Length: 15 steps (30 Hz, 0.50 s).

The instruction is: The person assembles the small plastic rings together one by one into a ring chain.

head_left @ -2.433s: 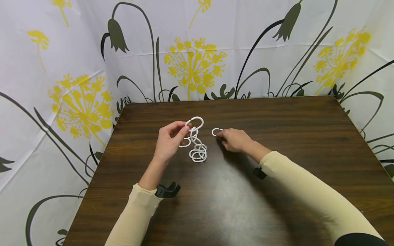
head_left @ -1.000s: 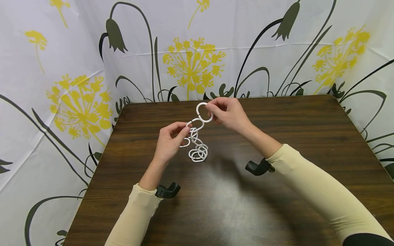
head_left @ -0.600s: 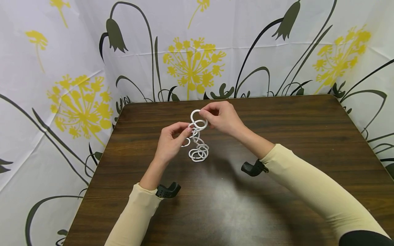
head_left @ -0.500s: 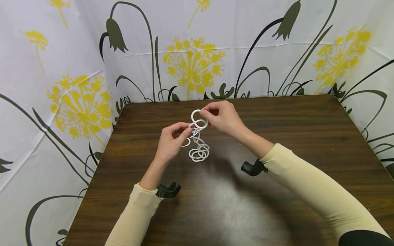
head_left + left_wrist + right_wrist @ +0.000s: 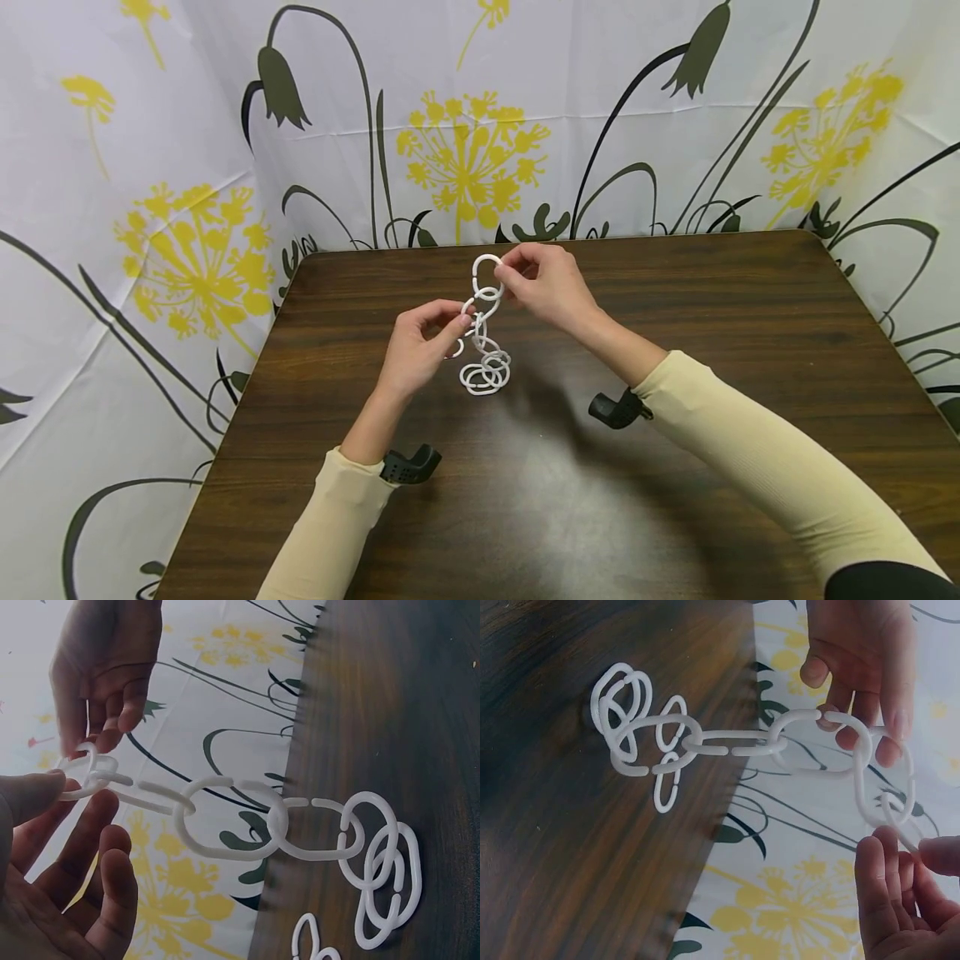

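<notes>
A chain of white plastic links (image 5: 229, 855) hangs from my hands, its lower end heaped on the table (image 5: 585, 508). My left hand (image 5: 416, 346) pinches a link (image 5: 911, 769) near the top of the chain between thumb and fingertips. Above and to the right, my right hand (image 5: 551, 287) pinches the uppermost link (image 5: 475, 271), which is looped through the one in the left hand. The other fingers of the left hand are loosely bent. Two loose links (image 5: 660, 791) lie beside the chain's heap in the right wrist view; the left hand partly covers them in the head view.
The dark wood tabletop ends at a far edge in front of a white curtain (image 5: 600, 50) printed with yellow and grey-green flowers. Black wrist mounts (image 5: 411, 464) sit on both forearms.
My right hand has picked a link off the table, lifted it and brought it to the chain's top. Over the last half second it rose slightly. The left hand has barely moved.
</notes>
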Available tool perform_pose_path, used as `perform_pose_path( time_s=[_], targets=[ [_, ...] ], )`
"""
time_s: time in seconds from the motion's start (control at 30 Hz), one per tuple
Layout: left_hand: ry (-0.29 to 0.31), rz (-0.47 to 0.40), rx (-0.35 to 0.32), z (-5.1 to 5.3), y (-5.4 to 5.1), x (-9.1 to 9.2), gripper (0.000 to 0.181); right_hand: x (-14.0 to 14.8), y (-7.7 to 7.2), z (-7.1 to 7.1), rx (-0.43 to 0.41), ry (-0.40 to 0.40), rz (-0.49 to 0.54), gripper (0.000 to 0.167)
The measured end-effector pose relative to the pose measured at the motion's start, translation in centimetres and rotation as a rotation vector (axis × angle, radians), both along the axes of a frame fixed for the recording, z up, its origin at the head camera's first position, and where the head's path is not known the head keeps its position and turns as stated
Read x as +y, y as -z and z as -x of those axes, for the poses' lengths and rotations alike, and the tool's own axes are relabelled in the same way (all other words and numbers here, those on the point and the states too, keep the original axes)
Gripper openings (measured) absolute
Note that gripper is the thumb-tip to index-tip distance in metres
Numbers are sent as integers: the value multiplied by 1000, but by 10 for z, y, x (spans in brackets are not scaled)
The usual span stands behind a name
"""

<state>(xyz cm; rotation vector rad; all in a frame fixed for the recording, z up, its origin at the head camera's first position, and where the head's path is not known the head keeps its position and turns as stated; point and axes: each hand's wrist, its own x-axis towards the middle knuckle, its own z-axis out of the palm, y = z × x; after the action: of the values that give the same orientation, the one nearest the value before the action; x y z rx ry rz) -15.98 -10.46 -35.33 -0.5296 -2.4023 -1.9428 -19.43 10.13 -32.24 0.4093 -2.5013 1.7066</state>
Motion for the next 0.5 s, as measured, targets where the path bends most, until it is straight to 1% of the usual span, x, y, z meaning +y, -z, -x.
perform_pose_path(
  time_s=[0.13, 0.27, 0.33, 0.37, 0.43, 0.5],
  targets=[
    [16, 23, 7, 9, 17, -4, 21, -1, 3, 1, -41, -20, 134, 8],
    [31, 43, 11, 10, 20, -6, 23, 0, 8, 3, -83, -31, 273, 9],
    [31, 62, 13, 11, 20, -9, 24, 1, 10, 3, -102, -36, 322, 10],
    [20, 88, 25, 12, 21, -11, 24, 2, 10, 3, -110, -42, 340, 12],
    [-18, 168, 57, 15, 24, -16, 24, 3, 12, 3, -124, -51, 359, 13],
    [-75, 291, 85, 18, 29, -22, 23, 5, 13, 3, -137, -59, 365, 14]
  ],
)
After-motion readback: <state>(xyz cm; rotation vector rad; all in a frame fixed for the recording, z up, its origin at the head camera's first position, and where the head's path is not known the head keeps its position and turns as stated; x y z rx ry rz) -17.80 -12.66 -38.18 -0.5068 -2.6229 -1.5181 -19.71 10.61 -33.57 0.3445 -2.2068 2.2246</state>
